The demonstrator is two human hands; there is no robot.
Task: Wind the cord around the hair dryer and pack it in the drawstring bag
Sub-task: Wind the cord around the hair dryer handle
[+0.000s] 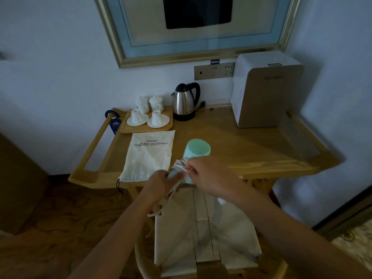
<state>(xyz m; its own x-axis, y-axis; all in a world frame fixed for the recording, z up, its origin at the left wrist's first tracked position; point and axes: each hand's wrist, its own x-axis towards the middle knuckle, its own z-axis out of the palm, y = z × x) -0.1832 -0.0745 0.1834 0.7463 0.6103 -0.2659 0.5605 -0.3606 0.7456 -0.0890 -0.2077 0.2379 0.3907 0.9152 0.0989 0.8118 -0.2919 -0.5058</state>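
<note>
A mint-green hair dryer [198,149] is held over the front edge of the wooden table [251,150], its round head pointing away from me. My left hand [160,181] grips the handle low down. Several turns of white cord [179,165] wrap the handle, and a loose length of it hangs below my left hand. My right hand [205,174] pinches the cord right at the handle. The white drawstring bag [149,156] lies flat on the table to the left of the dryer, its dark drawstring dangling over the front edge.
A wooden tray [147,128] with white cups and saucers sits at the back left, a steel kettle [185,101] beside it, and a white appliance [263,89] at the back right. A woven-seat chair [201,234] stands below my arms. The table has raised side rails.
</note>
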